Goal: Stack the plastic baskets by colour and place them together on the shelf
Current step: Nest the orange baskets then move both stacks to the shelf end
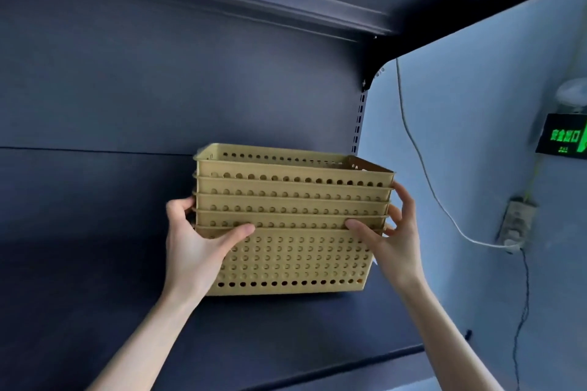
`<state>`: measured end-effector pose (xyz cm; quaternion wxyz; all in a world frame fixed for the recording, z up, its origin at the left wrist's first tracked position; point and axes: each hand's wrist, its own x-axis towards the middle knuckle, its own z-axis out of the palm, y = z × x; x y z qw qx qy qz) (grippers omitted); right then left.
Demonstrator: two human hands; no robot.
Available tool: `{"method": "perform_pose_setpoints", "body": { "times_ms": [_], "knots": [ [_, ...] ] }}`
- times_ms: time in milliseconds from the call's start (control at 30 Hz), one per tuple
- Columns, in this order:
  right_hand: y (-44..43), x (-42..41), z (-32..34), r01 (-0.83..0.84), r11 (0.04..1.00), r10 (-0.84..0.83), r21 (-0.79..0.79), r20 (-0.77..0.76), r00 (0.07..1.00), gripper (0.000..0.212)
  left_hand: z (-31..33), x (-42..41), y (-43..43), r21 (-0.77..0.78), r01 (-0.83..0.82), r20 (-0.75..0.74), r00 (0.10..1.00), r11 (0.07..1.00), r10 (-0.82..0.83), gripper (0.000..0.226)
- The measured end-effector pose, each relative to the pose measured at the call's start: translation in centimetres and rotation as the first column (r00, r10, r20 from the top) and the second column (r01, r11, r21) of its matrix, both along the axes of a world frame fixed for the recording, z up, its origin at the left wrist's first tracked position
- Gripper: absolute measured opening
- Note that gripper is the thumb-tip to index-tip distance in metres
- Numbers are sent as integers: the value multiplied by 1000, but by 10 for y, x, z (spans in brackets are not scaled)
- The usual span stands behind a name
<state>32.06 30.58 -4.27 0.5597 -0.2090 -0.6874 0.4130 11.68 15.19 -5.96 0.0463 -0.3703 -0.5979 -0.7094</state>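
A nested stack of several yellow perforated plastic baskets rests on the dark shelf board, near its right end. My left hand grips the stack's left end, thumb across the front wall. On the right end my right hand holds the rims, fingers curled around the corner. No baskets of another colour are in view.
A dark upper shelf hangs overhead. The shelf's back panel is behind the stack. To the right are a pale wall, a white cable, a wall socket and a green lit sign.
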Motion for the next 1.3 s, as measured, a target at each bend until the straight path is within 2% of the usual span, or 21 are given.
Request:
{"method": "perform_pose_setpoints", "body": {
  "times_ms": [233, 533, 1133, 1300],
  "knots": [
    [60, 8, -6, -111, 994, 111, -20, 14, 994, 79, 2, 26, 37, -62, -109, -3, 994, 992, 109, 75],
    [91, -6, -13, -163, 987, 163, -4, 39, 986, 78, -8, 23, 58, -114, -140, 17, 990, 983, 143, 72],
    [114, -18, -13, -130, 989, 117, 67, 167, 979, 76, -4, 19, 71, -254, -210, -52, 978, 944, 204, 63],
    [105, -13, -12, -55, 993, 23, 108, 279, 960, 83, -4, 23, 62, -367, -239, -120, 971, 899, 209, 65]
  ]
}}
